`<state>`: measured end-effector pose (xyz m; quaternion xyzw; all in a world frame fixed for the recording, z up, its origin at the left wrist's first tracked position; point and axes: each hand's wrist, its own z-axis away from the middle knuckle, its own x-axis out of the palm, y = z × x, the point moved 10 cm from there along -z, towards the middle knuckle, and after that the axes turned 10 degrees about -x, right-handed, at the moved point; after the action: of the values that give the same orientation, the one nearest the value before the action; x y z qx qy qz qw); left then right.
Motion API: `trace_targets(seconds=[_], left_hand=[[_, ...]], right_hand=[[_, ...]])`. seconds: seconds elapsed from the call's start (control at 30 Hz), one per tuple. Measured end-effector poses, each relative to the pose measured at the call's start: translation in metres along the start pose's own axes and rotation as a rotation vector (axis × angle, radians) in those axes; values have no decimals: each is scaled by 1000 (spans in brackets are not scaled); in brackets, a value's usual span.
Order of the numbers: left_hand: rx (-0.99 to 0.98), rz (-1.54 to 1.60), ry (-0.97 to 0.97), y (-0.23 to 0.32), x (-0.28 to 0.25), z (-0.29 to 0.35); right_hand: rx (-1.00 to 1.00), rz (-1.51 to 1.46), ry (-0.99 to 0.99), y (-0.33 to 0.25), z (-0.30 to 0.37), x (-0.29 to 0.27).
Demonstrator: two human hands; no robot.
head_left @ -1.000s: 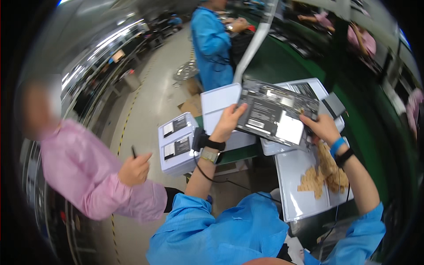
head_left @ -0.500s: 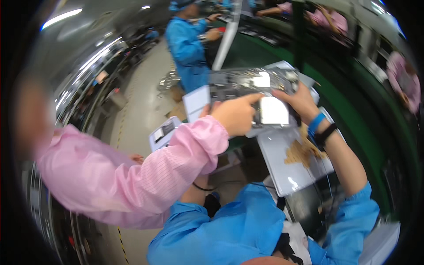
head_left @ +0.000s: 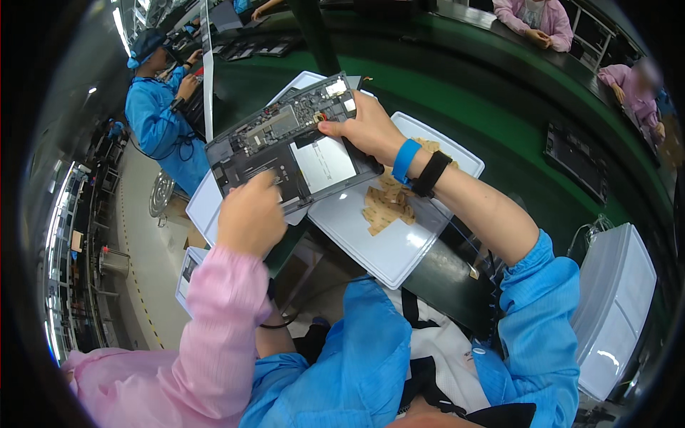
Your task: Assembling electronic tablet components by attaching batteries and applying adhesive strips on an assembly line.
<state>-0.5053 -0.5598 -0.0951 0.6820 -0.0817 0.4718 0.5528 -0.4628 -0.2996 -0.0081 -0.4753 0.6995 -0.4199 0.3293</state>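
Observation:
An opened laptop base (head_left: 265, 130), dark with a bare circuit board along its far half and a silver battery (head_left: 325, 164), is held tilted in front of me. My right hand (head_left: 372, 130) grips its right end, thumb on top near the board and fingers behind; a blue band and a black band circle that wrist. A co-worker's hand (head_left: 251, 214) in a pink sleeve (head_left: 222, 307) is over the laptop's near left corner, blurred. Part of my left forearm (head_left: 273, 334) shows behind that sleeve; my left hand is hidden.
Below the laptop lies a white tray (head_left: 407, 260) with crumpled brown paper pieces (head_left: 385, 207). A white bin (head_left: 617, 307) stands at right. Another dark laptop part (head_left: 576, 160) lies on the green bench (head_left: 499, 135). A person in blue (head_left: 153, 107) works at far left.
My view has turned, so the laptop base appears further left and more tilted. The co-worker's hand, earlier pointing near the battery, has moved back to the laptop's near left corner.

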Motion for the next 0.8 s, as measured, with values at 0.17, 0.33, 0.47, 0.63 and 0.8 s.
trace_targets(seconds=[0.17, 0.33, 0.47, 0.63, 0.8], left_hand=[[496, -412, 586, 41, -3, 26], [489, -406, 528, 48, 13, 34], [399, -386, 526, 45, 9, 27], [982, -1581, 867, 85, 91, 13], [724, -1661, 161, 28, 192, -59]], right_hand=[[4, 30, 1, 1, 4, -16], [142, -184, -56, -14, 24, -7], [134, -199, -46, -16, 34, -6], [279, -291, 289, 3, 53, -38], [288, -425, 381, 26, 62, -27]])
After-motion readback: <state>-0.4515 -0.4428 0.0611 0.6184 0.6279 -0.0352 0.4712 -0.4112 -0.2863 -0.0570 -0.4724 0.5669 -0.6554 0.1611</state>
